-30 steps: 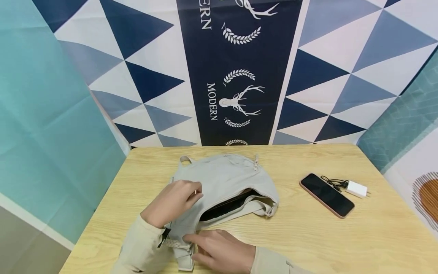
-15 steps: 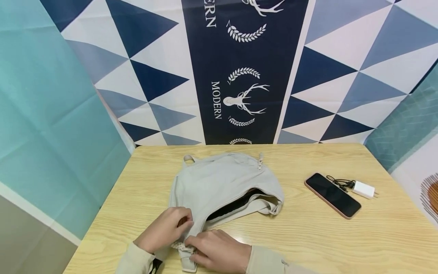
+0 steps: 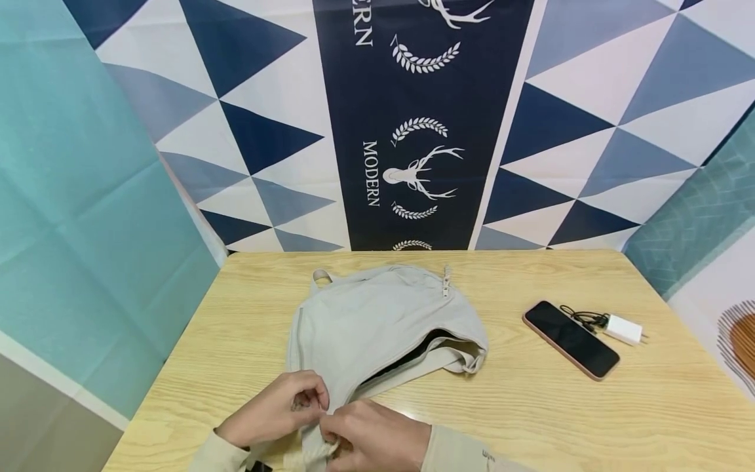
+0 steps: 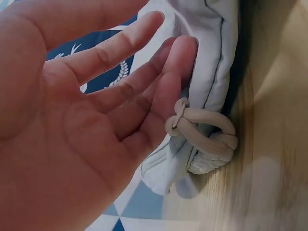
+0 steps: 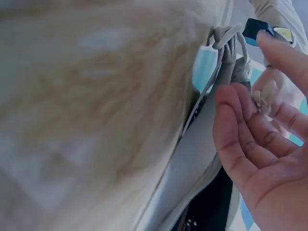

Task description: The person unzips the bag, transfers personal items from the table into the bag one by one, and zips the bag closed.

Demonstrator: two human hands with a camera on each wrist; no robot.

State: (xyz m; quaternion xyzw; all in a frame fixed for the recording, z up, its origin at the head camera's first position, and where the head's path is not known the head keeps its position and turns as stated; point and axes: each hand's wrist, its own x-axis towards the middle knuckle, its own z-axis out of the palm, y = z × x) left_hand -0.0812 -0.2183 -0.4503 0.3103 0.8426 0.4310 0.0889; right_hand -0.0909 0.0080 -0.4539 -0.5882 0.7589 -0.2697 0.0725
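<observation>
On the wooden table (image 3: 507, 419), the pale bag (image 3: 366, 314) is lying while the left hand (image 3: 277, 408) and right hand (image 3: 377, 434), fingers curled, are pinching its near end, its dark gap (image 3: 415, 353) now narrowing, apparently because they are drawing it taut.

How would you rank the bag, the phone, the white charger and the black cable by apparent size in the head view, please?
1. Bag
2. Phone
Unranked, both smaller: white charger and black cable; they look too close in size to separate.
</observation>
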